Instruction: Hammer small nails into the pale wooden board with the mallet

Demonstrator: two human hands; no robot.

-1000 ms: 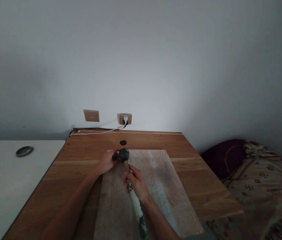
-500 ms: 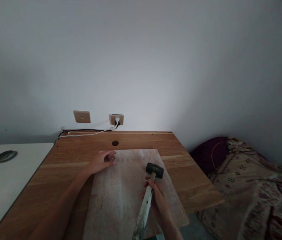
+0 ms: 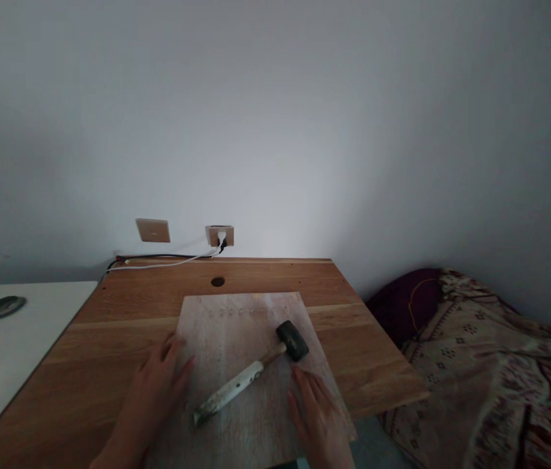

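Observation:
A mallet (image 3: 236,384) with a black head and a white, worn handle lies slantwise on a pale wooden board (image 3: 236,436). Its head points to the upper right. Just below that head, my right hand (image 3: 315,407) rests on the board with fingers stretched out, holding nothing. My left hand (image 3: 161,378) is at the board's left edge, its fingers apart and nothing in them. Along the far end of the board runs a row of several small nails (image 3: 241,311), too small to make out well.
The board lies on a wooden desk (image 3: 378,365) against the wall. White and black cables (image 3: 172,262) run to a wall socket (image 3: 221,236). At left is a white surface (image 3: 21,365) with a dark oval object (image 3: 5,307). Patterned bedding (image 3: 471,371) lies at right.
My right hand has let go of the mallet, which now lies on the board. My left hand has drawn back from the nails toward me, to the board's left edge.

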